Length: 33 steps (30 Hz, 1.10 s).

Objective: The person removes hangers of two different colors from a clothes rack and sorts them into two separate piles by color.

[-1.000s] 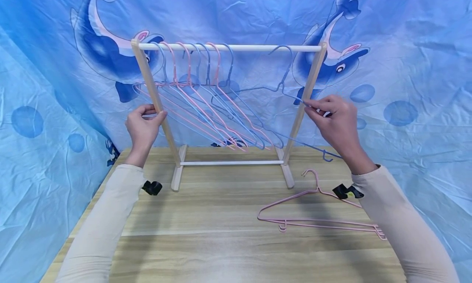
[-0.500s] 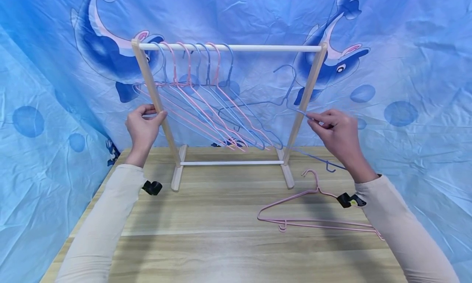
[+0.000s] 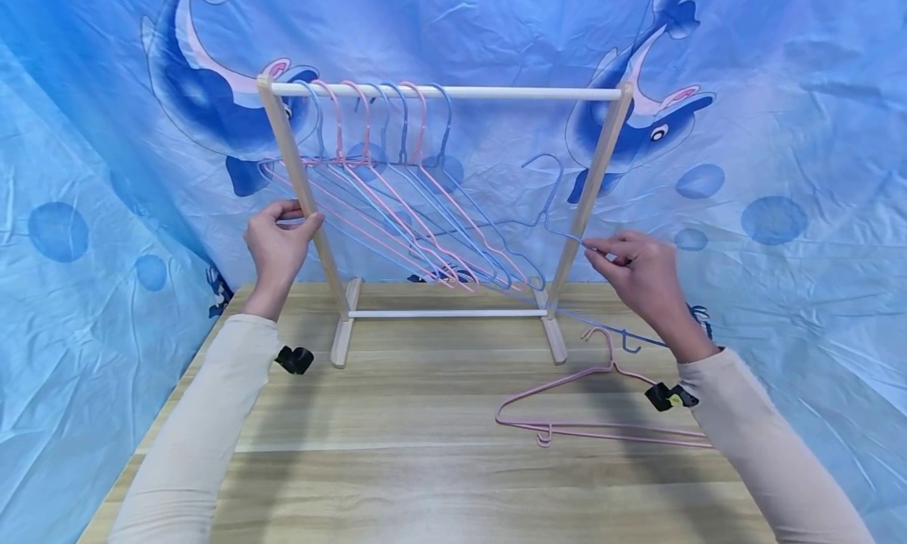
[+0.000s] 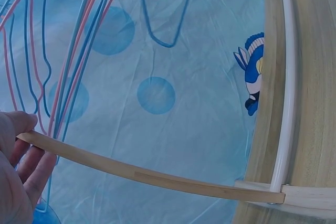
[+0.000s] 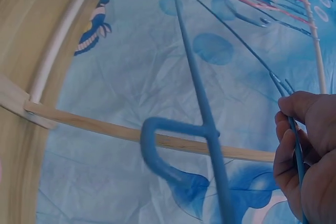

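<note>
Two things we hold: our left grip (image 3: 278, 238), pinched closed, has a wooden post (image 3: 293, 166); our right grip (image 3: 638, 270), likewise, a blue hanger (image 5: 199, 87) below the rail (image 3: 510, 93).

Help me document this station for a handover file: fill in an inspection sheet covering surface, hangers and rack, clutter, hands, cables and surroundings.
Surface: wood-grain tabletop, with the clothes rack standing upright on it.
Job's things: blue and pink hung hangers gathered toward the left of the top rod; one blue hanger held, its hook off the rod and below it; one pink hanger lying on the table.
Clutter: nothing seen.
Hands: left hand grips the left upright; right hand pinches the blue hanger.
Cables: nothing seen.
Surroundings: blue printed fabric behind and at both sides.
</note>
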{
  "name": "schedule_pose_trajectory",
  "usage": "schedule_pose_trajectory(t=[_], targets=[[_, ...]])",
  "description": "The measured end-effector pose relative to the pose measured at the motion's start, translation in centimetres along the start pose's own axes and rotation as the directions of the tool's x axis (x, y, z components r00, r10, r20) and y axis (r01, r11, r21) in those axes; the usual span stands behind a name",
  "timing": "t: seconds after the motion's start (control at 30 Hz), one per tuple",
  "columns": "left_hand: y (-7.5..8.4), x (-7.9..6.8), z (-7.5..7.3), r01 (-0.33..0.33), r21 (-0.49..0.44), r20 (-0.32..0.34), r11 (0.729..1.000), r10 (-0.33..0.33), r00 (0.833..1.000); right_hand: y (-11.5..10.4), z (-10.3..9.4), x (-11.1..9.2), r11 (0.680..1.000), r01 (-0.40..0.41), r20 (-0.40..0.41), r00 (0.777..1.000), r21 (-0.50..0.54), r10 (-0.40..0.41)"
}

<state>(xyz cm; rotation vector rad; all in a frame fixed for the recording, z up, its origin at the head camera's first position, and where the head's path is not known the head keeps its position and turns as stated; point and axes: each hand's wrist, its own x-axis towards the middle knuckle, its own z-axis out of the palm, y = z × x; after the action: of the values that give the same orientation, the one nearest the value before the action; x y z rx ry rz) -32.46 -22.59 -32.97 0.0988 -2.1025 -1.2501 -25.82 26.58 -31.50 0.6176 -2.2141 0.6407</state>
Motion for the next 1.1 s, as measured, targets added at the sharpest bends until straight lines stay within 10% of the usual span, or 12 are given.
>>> schedule_pose_trajectory(t=[0.53, 1.1], targets=[[0.0, 0.1, 0.0, 0.002, -0.010, -0.003, 1.000, -0.002, 1.000, 1.5, 3.1, -3.0, 0.995, -0.017, 0.093, 0.996, 0.098, 0.008], [-0.1, 0.1, -0.1, -0.007, -0.006, 0.000, 1.000, 0.007, 1.000, 1.0, 7.9, -5.8, 0.935, -0.202, 0.275, 0.954, 0.290, 0.121]])
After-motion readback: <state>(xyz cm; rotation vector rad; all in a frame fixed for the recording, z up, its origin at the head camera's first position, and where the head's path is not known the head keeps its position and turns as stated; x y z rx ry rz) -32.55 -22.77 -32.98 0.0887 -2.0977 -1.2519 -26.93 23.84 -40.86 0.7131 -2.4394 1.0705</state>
